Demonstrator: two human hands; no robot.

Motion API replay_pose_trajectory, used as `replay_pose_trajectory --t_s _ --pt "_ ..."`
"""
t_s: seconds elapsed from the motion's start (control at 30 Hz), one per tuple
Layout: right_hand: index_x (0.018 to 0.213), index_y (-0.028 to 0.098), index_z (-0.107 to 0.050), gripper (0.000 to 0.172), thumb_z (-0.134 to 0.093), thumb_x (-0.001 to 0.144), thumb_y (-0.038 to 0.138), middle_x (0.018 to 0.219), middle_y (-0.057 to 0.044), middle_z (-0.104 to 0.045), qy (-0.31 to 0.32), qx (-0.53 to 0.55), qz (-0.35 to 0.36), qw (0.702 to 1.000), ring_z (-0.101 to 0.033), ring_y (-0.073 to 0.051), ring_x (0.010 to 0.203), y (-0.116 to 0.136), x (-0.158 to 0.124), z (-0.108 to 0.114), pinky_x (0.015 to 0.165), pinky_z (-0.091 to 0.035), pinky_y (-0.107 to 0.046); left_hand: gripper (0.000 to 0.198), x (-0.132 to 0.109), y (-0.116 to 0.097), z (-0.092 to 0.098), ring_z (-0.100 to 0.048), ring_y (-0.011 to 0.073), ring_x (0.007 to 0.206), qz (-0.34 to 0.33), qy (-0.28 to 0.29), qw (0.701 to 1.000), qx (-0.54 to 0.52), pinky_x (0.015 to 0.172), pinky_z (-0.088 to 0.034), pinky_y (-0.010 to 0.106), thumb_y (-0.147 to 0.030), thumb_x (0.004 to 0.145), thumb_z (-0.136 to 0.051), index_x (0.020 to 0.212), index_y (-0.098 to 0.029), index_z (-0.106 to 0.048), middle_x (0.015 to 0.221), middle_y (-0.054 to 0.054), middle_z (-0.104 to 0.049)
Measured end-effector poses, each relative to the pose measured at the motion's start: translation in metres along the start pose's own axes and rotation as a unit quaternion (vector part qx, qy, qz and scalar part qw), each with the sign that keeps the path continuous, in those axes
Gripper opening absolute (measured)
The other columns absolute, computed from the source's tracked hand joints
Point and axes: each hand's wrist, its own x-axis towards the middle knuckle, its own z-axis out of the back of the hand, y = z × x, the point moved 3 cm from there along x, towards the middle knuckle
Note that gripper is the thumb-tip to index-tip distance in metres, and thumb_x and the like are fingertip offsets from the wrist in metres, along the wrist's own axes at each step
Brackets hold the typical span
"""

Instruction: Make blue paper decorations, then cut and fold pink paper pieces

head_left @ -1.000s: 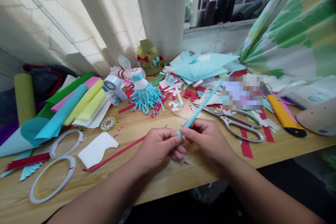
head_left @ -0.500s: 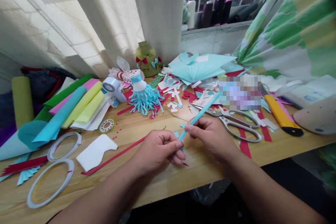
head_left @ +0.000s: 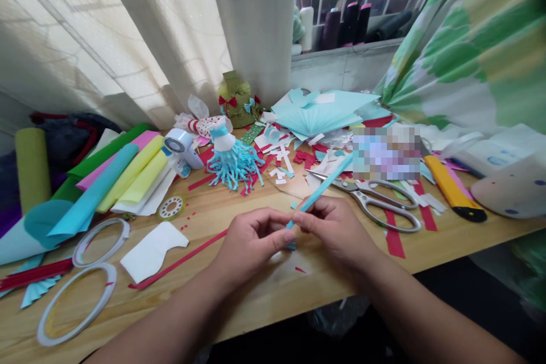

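Note:
A long, narrow light-blue paper strip (head_left: pixel 327 180) runs up and to the right from between my two hands. My left hand (head_left: pixel 261 239) pinches its lower end between thumb and fingers. Close beside it, my right hand (head_left: pixel 326 224) grips the strip a little further along. A small bit of folded blue paper shows just under the left fingertips; how it joins the strip is hidden. Behind my right hand lie metal scissors (head_left: pixel 377 200). A thin red paper strip (head_left: pixel 183 259) lies on the table left of my left hand.
At left are paper rolls (head_left: pixel 121 182), two rings of double-sided tape (head_left: pixel 111 284), a tape roll (head_left: pixel 172 207) and a white cutout (head_left: pixel 153 250). A blue fringed paper figure (head_left: pixel 234 162) stands mid-table. Paper scraps, a blurred patch and a yellow-handled cutter (head_left: pixel 454 187) are at right.
My left fingers have closed in around the strip's lower end, and my right hand has come nearer to them. The whole view has shifted slightly.

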Motion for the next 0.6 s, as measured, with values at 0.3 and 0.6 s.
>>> replay_pose_trajectory --t_s 0.3,0.6 --pt "0.06 0.016 -0.06 0.023 -0.07 0.068 0.034 0.055 0.003 -0.054 -0.021 -0.006 0.019 1.0 -0.046 -0.01 0.053 0.0 0.003 0.005 0.052 -0.036 -0.023 0.019 -0.003 -0.003 -0.003 -0.053 0.008 0.047 0.035 0.002 0.999 0.027 0.051 -0.041 0.02 -0.029 0.078 -0.061 0.065 -0.015 -0.058 0.05 -0.003 -0.06" --pt "0.06 0.015 -0.058 0.024 -0.07 0.07 0.034 0.055 0.004 -0.051 -0.034 -0.013 0.031 0.999 -0.043 -0.009 0.053 -0.001 0.002 0.009 0.051 -0.034 -0.023 0.015 -0.001 0.001 -0.005 -0.061 0.0122 0.063 0.021 0.042 0.998 0.052 0.062 -0.046 0.024 -0.027 0.075 -0.064 0.082 -0.014 -0.066 0.071 0.003 -0.07"
